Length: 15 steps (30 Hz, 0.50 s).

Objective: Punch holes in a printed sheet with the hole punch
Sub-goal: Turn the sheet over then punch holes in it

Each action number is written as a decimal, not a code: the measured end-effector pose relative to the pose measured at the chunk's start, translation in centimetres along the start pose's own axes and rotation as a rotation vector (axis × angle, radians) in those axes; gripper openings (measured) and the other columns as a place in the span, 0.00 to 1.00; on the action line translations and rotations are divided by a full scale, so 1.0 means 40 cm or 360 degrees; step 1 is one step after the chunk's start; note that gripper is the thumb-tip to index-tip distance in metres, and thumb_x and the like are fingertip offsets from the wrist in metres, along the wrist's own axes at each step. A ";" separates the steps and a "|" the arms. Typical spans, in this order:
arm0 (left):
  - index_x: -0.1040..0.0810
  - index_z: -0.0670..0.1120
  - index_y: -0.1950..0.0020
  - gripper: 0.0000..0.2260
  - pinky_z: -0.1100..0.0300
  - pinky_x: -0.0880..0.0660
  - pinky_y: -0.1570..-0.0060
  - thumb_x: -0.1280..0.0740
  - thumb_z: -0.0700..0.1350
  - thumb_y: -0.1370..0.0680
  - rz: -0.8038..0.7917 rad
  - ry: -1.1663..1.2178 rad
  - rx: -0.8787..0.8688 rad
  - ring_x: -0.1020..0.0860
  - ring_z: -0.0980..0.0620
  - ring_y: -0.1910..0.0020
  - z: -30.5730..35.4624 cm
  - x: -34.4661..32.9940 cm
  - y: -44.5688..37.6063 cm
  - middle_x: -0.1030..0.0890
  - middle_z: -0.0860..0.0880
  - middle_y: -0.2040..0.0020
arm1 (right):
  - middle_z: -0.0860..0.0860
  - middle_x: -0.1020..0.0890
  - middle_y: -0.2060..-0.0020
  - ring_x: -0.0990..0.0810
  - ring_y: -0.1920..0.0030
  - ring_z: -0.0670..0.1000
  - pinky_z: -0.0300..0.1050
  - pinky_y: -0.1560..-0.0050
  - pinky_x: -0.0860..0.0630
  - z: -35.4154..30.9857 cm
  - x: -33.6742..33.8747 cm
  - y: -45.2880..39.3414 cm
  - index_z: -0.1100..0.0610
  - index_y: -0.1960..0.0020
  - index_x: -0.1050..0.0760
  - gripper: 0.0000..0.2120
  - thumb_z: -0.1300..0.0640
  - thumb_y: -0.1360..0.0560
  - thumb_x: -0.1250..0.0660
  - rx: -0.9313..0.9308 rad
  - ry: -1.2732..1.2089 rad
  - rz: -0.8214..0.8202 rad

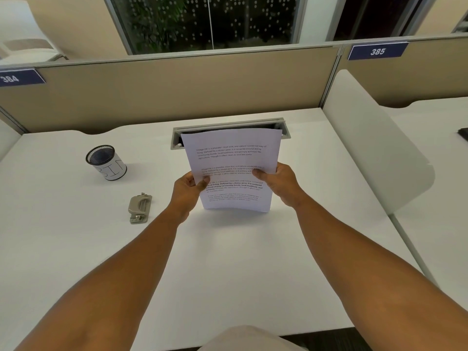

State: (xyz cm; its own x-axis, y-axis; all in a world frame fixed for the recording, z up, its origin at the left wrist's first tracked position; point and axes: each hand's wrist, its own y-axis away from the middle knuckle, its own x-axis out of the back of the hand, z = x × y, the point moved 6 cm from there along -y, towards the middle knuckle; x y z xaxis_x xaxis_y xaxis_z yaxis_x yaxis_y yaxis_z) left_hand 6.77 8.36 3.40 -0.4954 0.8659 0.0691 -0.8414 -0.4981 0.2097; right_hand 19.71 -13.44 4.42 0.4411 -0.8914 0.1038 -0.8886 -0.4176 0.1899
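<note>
Both hands, left (188, 190) and right (276, 182), pinch an upright sheet (231, 158), likely squaring it; punch (140, 208) waits at nine o'clock.

The hole punch (140, 208) is lying on the table (253, 262) toward its left edge, the cup (106, 162) standing behind it; the sheet (233, 171) is standing upright near the back edge's slot (177, 138).

A black mesh cup (105, 162) wrapped in a white label is standing on the white desk (228, 262), a grey cable tray (178, 140) is lying open at the back, and blue tags reading 384 (19, 77) and 385 (377, 51) are sitting on the beige partition (177, 89)
</note>
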 end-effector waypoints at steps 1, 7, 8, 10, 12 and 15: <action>0.22 0.46 0.36 0.13 0.56 0.24 0.47 0.31 0.41 0.21 0.0016 -0.0012 0.0002 0.19 0.50 0.46 0.001 0.002 -0.002 0.17 0.50 0.42 | 0.52 0.16 0.48 0.17 0.49 0.55 0.47 0.49 0.20 -0.002 0.001 -0.001 0.54 0.42 0.21 0.14 0.56 0.26 0.26 0.0009 -0.0006 0.0012; 0.23 0.44 0.36 0.15 0.66 0.22 0.50 0.29 0.42 0.22 0.0099 0.0001 0.0011 0.17 0.60 0.51 -0.003 0.020 -0.011 0.16 0.50 0.46 | 0.52 0.14 0.51 0.15 0.51 0.56 0.50 0.50 0.17 -0.018 0.018 -0.018 0.55 0.45 0.19 0.10 0.58 0.26 0.27 -0.0068 -0.0308 0.0123; 0.24 0.44 0.34 0.17 0.64 0.23 0.48 0.28 0.43 0.23 0.0116 0.0029 0.0015 0.18 0.57 0.48 -0.008 0.024 -0.012 0.17 0.49 0.43 | 0.53 0.14 0.51 0.15 0.50 0.56 0.49 0.50 0.17 -0.020 0.020 -0.019 0.55 0.46 0.19 0.10 0.59 0.26 0.27 -0.0084 -0.0402 0.0127; 0.27 0.46 0.31 0.22 0.65 0.25 0.51 0.27 0.44 0.24 0.0171 0.0054 0.0031 0.21 0.52 0.43 -0.017 0.032 -0.010 0.20 0.48 0.39 | 0.54 0.14 0.49 0.15 0.50 0.56 0.51 0.50 0.18 -0.022 0.021 -0.020 0.56 0.44 0.20 0.11 0.61 0.26 0.27 -0.0105 -0.0573 0.0118; 0.30 0.47 0.28 0.27 0.61 0.26 0.47 0.26 0.47 0.25 0.0253 0.0089 0.0062 0.24 0.49 0.39 -0.032 0.041 -0.009 0.25 0.48 0.35 | 0.54 0.15 0.48 0.15 0.48 0.56 0.53 0.49 0.18 -0.021 0.021 -0.022 0.57 0.42 0.21 0.14 0.63 0.27 0.27 -0.0128 -0.0714 0.0114; 0.34 0.48 0.25 0.33 0.50 0.27 0.37 0.24 0.49 0.27 0.0331 0.0308 0.0186 0.24 0.47 0.36 -0.058 0.048 -0.006 0.26 0.46 0.31 | 0.55 0.15 0.46 0.16 0.46 0.57 0.56 0.45 0.20 -0.013 0.015 -0.025 0.56 0.40 0.22 0.16 0.64 0.27 0.28 -0.0159 -0.0904 0.0099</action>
State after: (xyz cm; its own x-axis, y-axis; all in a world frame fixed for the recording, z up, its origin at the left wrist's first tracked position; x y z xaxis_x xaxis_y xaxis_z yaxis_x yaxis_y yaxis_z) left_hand 5.53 10.02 1.22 -0.6957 0.7156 -0.0624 -0.6927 -0.6454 0.3220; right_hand 20.92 -13.47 4.79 0.2273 -0.8799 -0.4173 -0.8822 -0.3675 0.2943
